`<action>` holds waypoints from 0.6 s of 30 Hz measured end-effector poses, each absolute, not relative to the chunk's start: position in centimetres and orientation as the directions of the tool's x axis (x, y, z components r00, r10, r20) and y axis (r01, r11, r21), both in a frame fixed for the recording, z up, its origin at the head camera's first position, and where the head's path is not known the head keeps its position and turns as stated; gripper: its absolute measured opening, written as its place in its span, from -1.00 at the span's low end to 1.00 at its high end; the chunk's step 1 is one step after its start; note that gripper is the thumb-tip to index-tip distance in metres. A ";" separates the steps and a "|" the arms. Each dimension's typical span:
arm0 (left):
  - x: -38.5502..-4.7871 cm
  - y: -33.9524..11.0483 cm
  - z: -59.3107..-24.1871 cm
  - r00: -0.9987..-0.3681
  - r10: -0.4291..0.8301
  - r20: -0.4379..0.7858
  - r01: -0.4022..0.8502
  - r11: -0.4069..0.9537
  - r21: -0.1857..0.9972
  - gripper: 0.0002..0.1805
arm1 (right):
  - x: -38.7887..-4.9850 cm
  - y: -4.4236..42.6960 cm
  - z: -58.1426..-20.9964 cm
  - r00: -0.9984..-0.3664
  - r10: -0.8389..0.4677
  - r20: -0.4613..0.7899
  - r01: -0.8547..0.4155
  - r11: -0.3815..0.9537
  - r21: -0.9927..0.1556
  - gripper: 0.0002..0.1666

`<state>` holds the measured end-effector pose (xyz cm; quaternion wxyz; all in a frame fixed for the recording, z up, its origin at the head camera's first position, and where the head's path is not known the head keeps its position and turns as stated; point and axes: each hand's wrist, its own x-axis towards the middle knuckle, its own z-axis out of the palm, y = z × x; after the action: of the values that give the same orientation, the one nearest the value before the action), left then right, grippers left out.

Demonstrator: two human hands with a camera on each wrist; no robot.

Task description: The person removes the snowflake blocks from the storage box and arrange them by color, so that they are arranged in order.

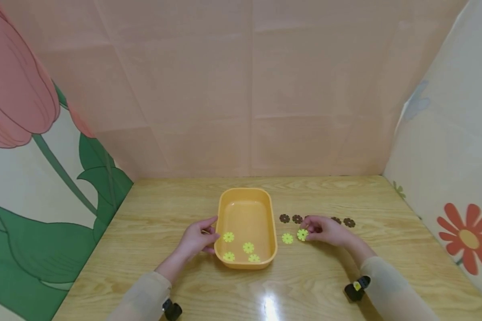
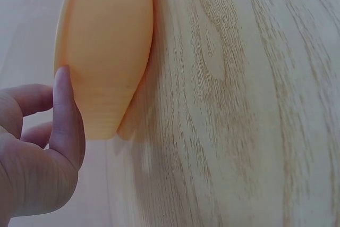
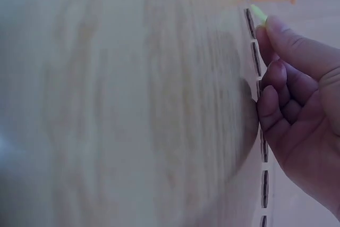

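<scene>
A yellow-orange tray (image 1: 247, 218) stands on the wooden table, with several yellow-green flower-shaped pieces (image 1: 248, 247) lying inside it. My left hand (image 1: 198, 236) holds the tray's left rim; in the left wrist view its thumb (image 2: 64, 110) lies against the rim of the tray (image 2: 106, 35). To the right of the tray, my right hand (image 1: 325, 229) pinches a yellow-green flower piece (image 1: 302, 235) between thumb and fingertips, a little above the table. Another yellow-green flower piece (image 1: 287, 238) lies between that hand and the tray. In the right wrist view the pinched flower piece (image 3: 258, 13) shows edge-on.
Several dark brown flower pieces (image 1: 284, 218) form a row behind my right hand, which partly hides them. The wooden table (image 1: 176, 200) meets a plain pinkish backdrop (image 1: 249, 111) at the back. Flower-printed sheets (image 1: 470, 238) flank it on both sides.
</scene>
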<state>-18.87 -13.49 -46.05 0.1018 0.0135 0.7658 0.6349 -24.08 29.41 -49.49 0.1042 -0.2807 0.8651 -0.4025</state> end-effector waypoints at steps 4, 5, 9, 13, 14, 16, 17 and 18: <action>-18.9 -13.5 -46.1 -0.978 0.149 -0.149 -0.116 0.208 0.971 -0.34 | -24.1 29.5 -49.8 -0.814 -0.578 0.050 -0.422 0.532 -0.734 -0.69; -18.9 -13.5 -46.1 -0.977 0.149 -0.150 -0.117 0.210 0.971 -0.34 | -24.1 29.4 -49.8 -0.811 -0.582 0.054 -0.432 0.534 -0.727 -0.70; -18.9 -13.6 -46.0 -0.977 0.151 -0.151 -0.117 0.211 0.970 -0.34 | -24.0 29.4 -49.9 -0.799 -0.597 0.072 -0.467 0.541 -0.699 -0.71; -18.9 -13.6 -46.0 -0.977 0.150 -0.150 -0.117 0.207 0.971 -0.34 | -24.0 29.3 -50.0 -0.792 -0.605 0.082 -0.483 0.539 -0.690 -0.72; -18.8 -13.6 -46.0 -0.977 0.150 -0.151 -0.119 0.206 0.971 -0.34 | -24.0 29.3 -50.0 -0.793 -0.604 0.083 -0.484 0.541 -0.688 -0.72; -18.8 -13.5 -45.9 -0.977 0.152 -0.150 -0.117 0.207 0.971 -0.34 | -24.0 29.3 -50.1 -0.794 -0.602 0.085 -0.486 0.546 -0.683 -0.72; -18.8 -13.5 -45.9 -0.977 0.152 -0.150 -0.117 0.208 0.971 -0.34 | -24.0 29.3 -50.1 -0.795 -0.601 0.085 -0.487 0.548 -0.680 -0.72; -18.8 -13.5 -45.9 -0.977 0.152 -0.152 -0.119 0.209 0.971 -0.34 | -24.0 29.3 -50.2 -0.795 -0.600 0.085 -0.488 0.550 -0.678 -0.72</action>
<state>-18.76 -13.53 -45.88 0.1076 0.0108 0.7701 0.6287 -24.03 29.31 -50.16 0.0785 -0.3103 0.8767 -0.3590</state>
